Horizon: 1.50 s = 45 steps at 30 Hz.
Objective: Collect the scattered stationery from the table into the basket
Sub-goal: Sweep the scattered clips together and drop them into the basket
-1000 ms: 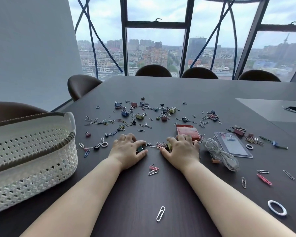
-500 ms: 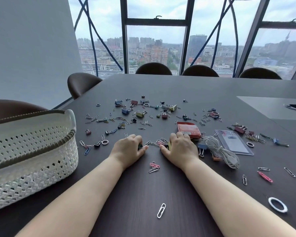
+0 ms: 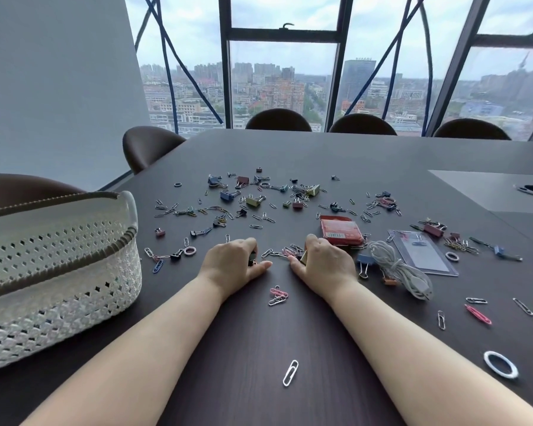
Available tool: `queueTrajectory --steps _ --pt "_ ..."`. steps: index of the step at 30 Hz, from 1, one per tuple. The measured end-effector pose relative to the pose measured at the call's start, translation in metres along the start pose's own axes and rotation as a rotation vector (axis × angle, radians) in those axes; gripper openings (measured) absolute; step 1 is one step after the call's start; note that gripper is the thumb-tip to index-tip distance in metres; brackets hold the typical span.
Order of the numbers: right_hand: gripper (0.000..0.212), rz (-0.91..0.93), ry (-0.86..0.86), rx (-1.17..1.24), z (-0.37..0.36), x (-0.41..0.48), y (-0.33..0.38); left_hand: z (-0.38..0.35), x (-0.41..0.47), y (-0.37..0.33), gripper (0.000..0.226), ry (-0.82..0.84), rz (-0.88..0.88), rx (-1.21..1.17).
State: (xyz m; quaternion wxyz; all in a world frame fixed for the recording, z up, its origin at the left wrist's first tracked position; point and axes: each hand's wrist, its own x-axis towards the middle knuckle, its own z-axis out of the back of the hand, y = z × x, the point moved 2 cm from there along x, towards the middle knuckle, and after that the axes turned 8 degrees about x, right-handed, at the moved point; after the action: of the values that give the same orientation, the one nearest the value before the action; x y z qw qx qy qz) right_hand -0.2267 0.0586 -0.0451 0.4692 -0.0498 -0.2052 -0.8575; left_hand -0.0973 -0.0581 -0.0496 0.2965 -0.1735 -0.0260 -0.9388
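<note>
Paper clips and coloured binder clips (image 3: 254,200) lie scattered over the dark table (image 3: 336,155). The white woven basket (image 3: 74,287) stands at the left edge. My left hand (image 3: 233,262) lies knuckles-up at mid-table, fingers curled over a dark binder clip (image 3: 253,260). A hand's width to its right, my right hand (image 3: 323,264) curls over a gold binder clip (image 3: 303,256). A small heap of paper clips (image 3: 285,252) sits between the two hands. What else lies under the palms is hidden.
A red packet (image 3: 340,230), a coiled white cable (image 3: 403,272), a clear badge holder (image 3: 425,253) and a blue binder clip (image 3: 365,262) lie right of my right hand. Pink paper clips (image 3: 279,295), a white paper clip (image 3: 290,372) and a white ring (image 3: 500,364) lie nearer me. Chairs line the far edge.
Both hands have drawn back toward me and their fingers have curled in, raking clips together. The blue binder clip beside my right hand has come into view.
</note>
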Motion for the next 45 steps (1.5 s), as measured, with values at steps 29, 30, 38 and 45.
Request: queueTrajectory --steps 29,30,38,45 --pt "0.027 0.216 -0.264 1.089 0.076 -0.007 0.177 0.206 -0.100 0.086 0.025 -0.609 0.139 -0.079" --pt "0.029 0.242 -0.263 1.104 0.077 -0.007 0.194 0.209 -0.104 0.102 0.026 -0.574 0.187 -0.057" --pt "0.025 0.342 -0.210 1.197 0.064 -0.013 0.272 0.184 -0.139 0.195 0.063 0.141 0.300 0.065" --pt "0.026 0.399 -0.129 1.255 0.048 -0.009 0.292 0.202 -0.165 0.183 0.062 -0.020 0.250 0.191"
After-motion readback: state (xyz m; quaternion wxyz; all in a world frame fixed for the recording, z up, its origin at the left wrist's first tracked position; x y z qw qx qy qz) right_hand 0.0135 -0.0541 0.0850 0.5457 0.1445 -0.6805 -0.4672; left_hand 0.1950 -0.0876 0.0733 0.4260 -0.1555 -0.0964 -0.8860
